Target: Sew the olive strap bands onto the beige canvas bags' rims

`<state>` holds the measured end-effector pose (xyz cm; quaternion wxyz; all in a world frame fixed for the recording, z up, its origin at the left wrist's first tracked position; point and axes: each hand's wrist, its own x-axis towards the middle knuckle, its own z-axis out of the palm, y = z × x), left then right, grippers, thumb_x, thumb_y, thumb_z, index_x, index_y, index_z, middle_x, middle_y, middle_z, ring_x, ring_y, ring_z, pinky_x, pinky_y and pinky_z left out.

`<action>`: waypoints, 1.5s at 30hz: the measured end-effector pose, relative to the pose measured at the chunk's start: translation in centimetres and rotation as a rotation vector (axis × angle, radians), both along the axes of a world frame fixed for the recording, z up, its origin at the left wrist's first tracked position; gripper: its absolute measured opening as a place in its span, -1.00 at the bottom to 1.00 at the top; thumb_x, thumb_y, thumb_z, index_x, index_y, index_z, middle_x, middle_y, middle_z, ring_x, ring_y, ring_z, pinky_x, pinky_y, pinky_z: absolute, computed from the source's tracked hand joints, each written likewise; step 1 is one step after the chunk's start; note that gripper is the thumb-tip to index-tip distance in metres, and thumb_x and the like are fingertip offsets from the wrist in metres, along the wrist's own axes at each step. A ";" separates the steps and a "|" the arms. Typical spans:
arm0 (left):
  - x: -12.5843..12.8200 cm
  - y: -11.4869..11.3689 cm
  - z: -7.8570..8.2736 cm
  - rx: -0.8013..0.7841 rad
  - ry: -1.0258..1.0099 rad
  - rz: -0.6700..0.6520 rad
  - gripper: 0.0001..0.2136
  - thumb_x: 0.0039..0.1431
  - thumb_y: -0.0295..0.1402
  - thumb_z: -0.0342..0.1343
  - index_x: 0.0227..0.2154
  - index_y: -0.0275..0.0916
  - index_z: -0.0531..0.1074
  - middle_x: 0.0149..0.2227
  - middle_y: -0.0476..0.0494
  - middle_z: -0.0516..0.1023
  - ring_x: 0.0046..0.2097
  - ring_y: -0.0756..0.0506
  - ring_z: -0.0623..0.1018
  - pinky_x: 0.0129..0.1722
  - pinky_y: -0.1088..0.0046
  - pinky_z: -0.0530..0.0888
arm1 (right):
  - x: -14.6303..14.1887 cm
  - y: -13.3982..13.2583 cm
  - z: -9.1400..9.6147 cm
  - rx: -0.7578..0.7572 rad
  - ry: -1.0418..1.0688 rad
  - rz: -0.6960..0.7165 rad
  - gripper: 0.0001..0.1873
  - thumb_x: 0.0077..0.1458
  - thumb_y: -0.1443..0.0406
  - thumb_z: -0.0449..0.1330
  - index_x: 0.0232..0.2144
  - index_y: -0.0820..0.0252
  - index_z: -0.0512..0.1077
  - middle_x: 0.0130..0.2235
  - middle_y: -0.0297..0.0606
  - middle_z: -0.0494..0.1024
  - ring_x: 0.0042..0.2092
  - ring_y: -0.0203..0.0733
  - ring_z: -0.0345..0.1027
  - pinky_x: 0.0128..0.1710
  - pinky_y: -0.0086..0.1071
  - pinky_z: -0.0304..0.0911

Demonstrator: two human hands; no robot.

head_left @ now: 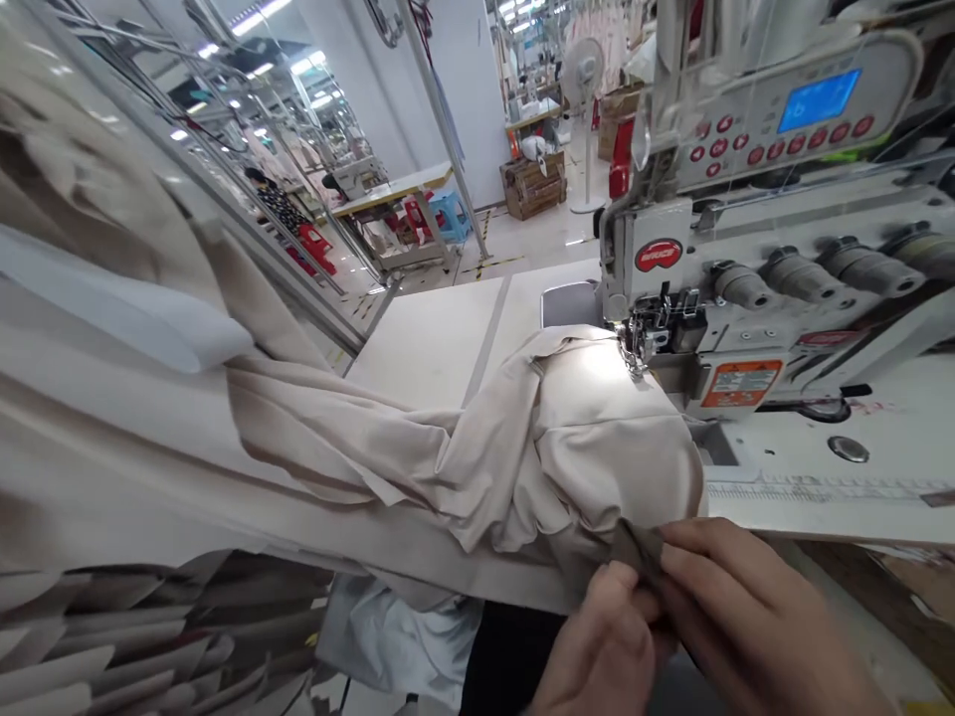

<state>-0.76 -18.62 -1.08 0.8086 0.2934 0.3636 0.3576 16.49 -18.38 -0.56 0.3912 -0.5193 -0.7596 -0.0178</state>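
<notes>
Beige fabric (567,438) lies bunched on the table (425,338), directly in front of the sewing machine (716,298), and reaches its presser foot (636,343). Below the machine's front, my left grip (604,646) and right grip (753,612) are both closed, pinching a folded fabric edge (634,547) between them. A control panel (776,124) with a lit blue display sits atop the machine. A pedestal fan (583,75) stands beyond the machine.
</notes>
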 end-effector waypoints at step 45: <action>-6.1 8.0 5.1 0.538 0.594 -0.336 -0.69 0.06 -0.09 0.33 -0.48 -0.25 0.46 -0.50 -0.01 0.35 -0.43 0.01 0.34 -0.41 0.52 0.30 | 3.5 -2.5 -0.5 -1.189 0.778 0.213 -0.88 0.12 0.22 0.08 -0.46 0.06 0.28 -0.41 -0.43 0.33 -0.37 -0.29 0.18 -0.39 -0.48 0.12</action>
